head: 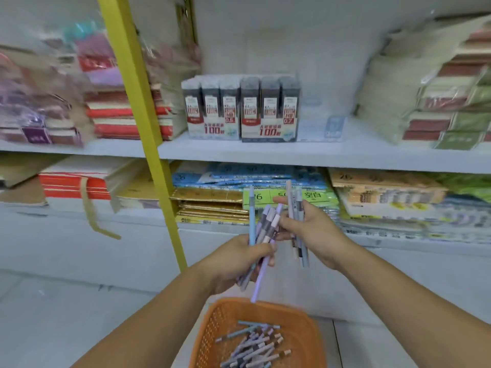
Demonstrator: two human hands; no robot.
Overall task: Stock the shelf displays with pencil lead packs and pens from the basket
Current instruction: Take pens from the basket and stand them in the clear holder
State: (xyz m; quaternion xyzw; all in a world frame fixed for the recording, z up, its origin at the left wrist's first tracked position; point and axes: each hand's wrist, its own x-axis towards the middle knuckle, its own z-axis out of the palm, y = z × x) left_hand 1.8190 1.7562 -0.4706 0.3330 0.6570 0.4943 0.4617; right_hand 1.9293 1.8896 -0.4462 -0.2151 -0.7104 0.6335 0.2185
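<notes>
Facing the shelf [292,155] with the orange basket [210,333] low, directly beneath both hands. Gripping a splayed pen bundle [267,224] in the left hand [239,257], fingers curled tight round its middle. Noted one lilac pen [261,277] slipped lower than the rest, tip hanging just above the basket rim. Holding a few upright pens [299,208] in the right hand [310,232], fingers wrapped round the barrels, thumb out toward the bundle. Noted many loose pens [255,346] lying in the basket. Pencil lead packs [241,107] standing in two display boxes on the upper shelf. No pen display made out; view blurred.

Judged step: sorting pens between hands before shelving.

Risks:
- losing the lilac pen if the left grip slackens during a hand-over;
- scattering the bundle, being fanned rather than squared;
- missing the basket on a drop, with pens rolling off across the floor [79,328];
- knocking over the lead packs when reaching up with both hands full.
</notes>
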